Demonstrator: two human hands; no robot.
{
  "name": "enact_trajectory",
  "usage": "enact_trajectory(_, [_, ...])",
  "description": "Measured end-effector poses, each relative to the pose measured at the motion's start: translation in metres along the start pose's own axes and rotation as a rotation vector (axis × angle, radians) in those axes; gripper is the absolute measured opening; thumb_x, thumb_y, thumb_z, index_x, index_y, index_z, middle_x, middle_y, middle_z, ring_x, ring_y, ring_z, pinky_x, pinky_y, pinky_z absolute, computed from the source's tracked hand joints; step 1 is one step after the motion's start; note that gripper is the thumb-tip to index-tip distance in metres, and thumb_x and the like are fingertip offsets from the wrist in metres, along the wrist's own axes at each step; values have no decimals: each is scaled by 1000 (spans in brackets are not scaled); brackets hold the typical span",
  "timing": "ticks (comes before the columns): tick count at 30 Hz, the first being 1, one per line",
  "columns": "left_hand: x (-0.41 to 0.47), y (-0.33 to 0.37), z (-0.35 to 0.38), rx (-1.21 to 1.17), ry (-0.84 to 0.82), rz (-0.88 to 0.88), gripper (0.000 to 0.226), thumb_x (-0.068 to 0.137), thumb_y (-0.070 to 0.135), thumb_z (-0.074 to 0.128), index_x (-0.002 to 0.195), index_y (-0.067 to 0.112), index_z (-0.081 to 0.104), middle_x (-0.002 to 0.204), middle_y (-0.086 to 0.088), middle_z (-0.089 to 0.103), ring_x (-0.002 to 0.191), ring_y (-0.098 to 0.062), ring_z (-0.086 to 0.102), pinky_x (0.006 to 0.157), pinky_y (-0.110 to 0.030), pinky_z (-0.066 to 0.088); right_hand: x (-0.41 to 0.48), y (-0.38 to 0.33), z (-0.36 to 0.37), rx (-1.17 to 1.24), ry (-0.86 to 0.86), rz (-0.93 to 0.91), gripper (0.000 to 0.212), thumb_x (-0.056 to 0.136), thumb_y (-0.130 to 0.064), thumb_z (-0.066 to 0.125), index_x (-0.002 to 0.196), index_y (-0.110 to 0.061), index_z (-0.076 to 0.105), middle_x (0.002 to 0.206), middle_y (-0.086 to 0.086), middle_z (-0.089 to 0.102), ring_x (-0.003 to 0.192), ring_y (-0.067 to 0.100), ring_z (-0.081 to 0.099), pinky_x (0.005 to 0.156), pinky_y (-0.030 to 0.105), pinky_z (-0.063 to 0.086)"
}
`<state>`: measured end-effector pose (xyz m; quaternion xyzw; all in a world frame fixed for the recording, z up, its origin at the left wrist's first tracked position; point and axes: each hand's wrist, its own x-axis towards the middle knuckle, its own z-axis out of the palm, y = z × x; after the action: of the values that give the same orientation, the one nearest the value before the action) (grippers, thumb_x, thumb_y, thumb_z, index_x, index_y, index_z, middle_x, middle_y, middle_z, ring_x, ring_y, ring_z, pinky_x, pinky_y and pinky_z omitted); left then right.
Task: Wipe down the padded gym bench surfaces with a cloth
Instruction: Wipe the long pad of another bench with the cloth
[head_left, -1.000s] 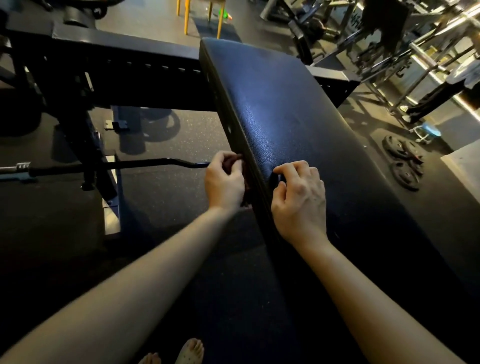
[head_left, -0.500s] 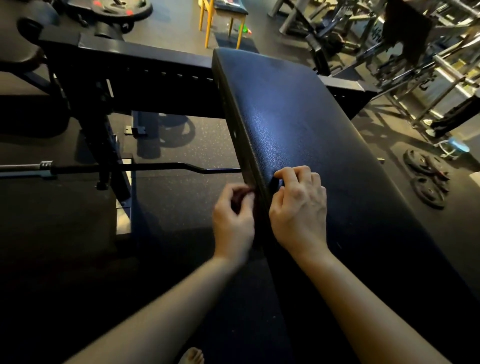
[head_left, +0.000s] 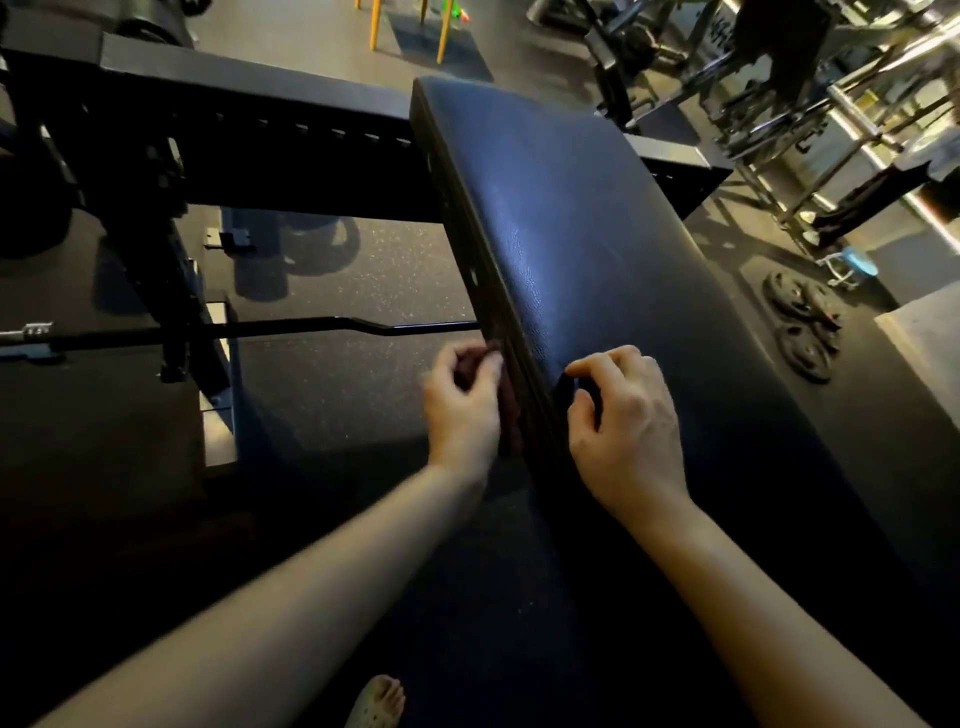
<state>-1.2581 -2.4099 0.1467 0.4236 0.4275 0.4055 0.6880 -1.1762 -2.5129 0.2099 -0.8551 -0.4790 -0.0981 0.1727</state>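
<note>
A long black padded bench (head_left: 597, 249) runs from the near right to the middle back. My left hand (head_left: 465, 410) grips a dark brownish cloth (head_left: 511, 415) and holds it against the bench's left side edge. My right hand (head_left: 628, 426) lies on top of the pad close to that edge. Its fingers are curled, with the fingertips touching the pad; I cannot see anything held in it. Most of the cloth is hidden behind my left hand.
A black steel frame beam (head_left: 249, 98) crosses behind the bench. A curl bar (head_left: 260, 328) lies on the rubber floor at the left. Weight plates (head_left: 802, 322) lie on the floor at the right, with racks (head_left: 831, 104) beyond. Yellow stool legs (head_left: 374, 26) stand at the back.
My left hand slid with the cloth along the bench's side edge, first toward me, then slightly back. My right hand stayed on the pad's edge.
</note>
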Motion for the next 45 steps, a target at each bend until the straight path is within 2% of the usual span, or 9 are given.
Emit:
enact_trajectory(5, [-52, -8, -28, 72, -238, -90, 14, 94, 6, 71, 90, 18, 65, 76, 4, 70, 72, 4, 64, 68, -12, 49, 59, 6, 10, -3, -3, 27, 32, 85, -16, 57, 116, -13, 68, 119, 6, 63, 109, 27, 58, 96, 46, 48])
enact_trajectory(11, [77, 19, 4, 100, -69, 44, 16, 96, 4, 66, 89, 17, 59, 78, 6, 62, 63, 9, 56, 62, -9, 43, 73, -4, 38, 7, -41, 123, 43, 95, -24, 50, 134, -13, 65, 141, 8, 60, 132, 25, 52, 109, 42, 40])
enact_trajectory(18, [-38, -22, -31, 95, -302, 16, 15, 98, 7, 64, 97, 20, 59, 85, 3, 66, 81, -8, 64, 76, -23, 51, 73, -6, 38, -7, -19, 127, 42, 96, -27, 50, 133, -15, 66, 140, 4, 61, 131, 20, 52, 111, 40, 41])
enact_trajectory(22, [52, 6, 0, 136, -122, 133, 12, 96, 8, 65, 96, 17, 57, 83, 7, 61, 74, 3, 57, 74, -19, 47, 74, -7, 37, 8, -7, 126, 44, 95, -30, 48, 132, -14, 67, 139, 5, 62, 130, 21, 54, 111, 40, 41])
enact_trajectory(26, [99, 20, 16, 136, 5, 151, 8, 97, 15, 62, 97, 18, 55, 87, 3, 62, 78, -5, 58, 77, -27, 51, 75, -7, 37, -5, -10, 130, 42, 95, -26, 51, 133, -15, 66, 140, 4, 61, 131, 20, 53, 112, 39, 41])
enact_trajectory(31, [1, 2, -17, 101, -254, 60, 15, 100, 10, 63, 97, 23, 57, 87, 6, 61, 79, -4, 59, 73, -15, 46, 76, -6, 39, -22, 1, 118, 44, 94, -29, 49, 132, -15, 67, 138, 3, 62, 129, 20, 54, 109, 38, 42])
enact_trajectory(36, [127, 19, 13, 146, -47, 78, 10, 97, 11, 63, 94, 17, 56, 81, 3, 60, 71, -6, 55, 73, -30, 46, 88, -8, 36, -102, -13, 86, 34, 90, -26, 52, 117, -12, 69, 124, 5, 64, 113, 26, 58, 97, 44, 48])
enact_trajectory(39, [170, 24, 10, 162, -100, 133, 8, 95, 21, 61, 92, 26, 55, 86, 0, 64, 78, -14, 61, 75, -42, 55, 119, -14, 47, -106, -30, 71, 26, 89, -17, 54, 111, -10, 66, 126, 8, 60, 112, 29, 58, 94, 47, 49])
enact_trajectory(45, [70, 14, -20, 155, -331, 136, 12, 98, 5, 64, 96, 17, 60, 85, 3, 66, 82, -9, 66, 77, -23, 53, 187, -22, 76, -61, -107, 94, 38, 101, -25, 49, 136, -16, 60, 146, 4, 55, 136, 22, 47, 111, 40, 34])
